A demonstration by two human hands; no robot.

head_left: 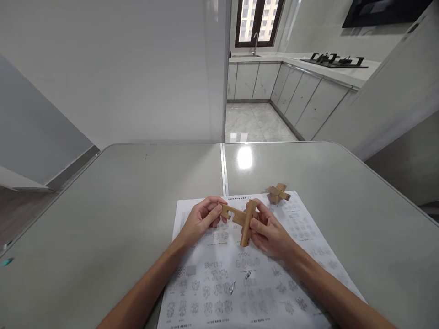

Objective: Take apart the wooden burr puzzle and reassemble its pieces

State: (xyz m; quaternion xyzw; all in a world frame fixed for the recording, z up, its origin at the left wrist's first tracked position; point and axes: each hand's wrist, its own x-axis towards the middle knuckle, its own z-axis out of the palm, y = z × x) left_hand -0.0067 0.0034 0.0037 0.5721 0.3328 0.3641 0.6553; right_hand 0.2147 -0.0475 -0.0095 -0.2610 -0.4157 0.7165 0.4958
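Observation:
My left hand [202,218] pinches one end of a notched wooden bar [230,213] that lies roughly level. My right hand [269,230] grips a second wooden bar [247,224] that stands nearly upright and crosses the first one, so the two form a cross. Both hands hover just above a printed sheet of puzzle diagrams [219,283] on the grey table [103,219]. A small assembled wooden cross piece [278,193] rests on the sheet's far right corner, a short way beyond my right hand.
A metal seam [223,167] runs down the table's middle. Beyond the far edge stands a white wall panel [137,68], and to its right a kitchen with cabinets, a sink tap [255,43] and a gas hob [334,60]. A teal object [7,262] pokes in at the left edge.

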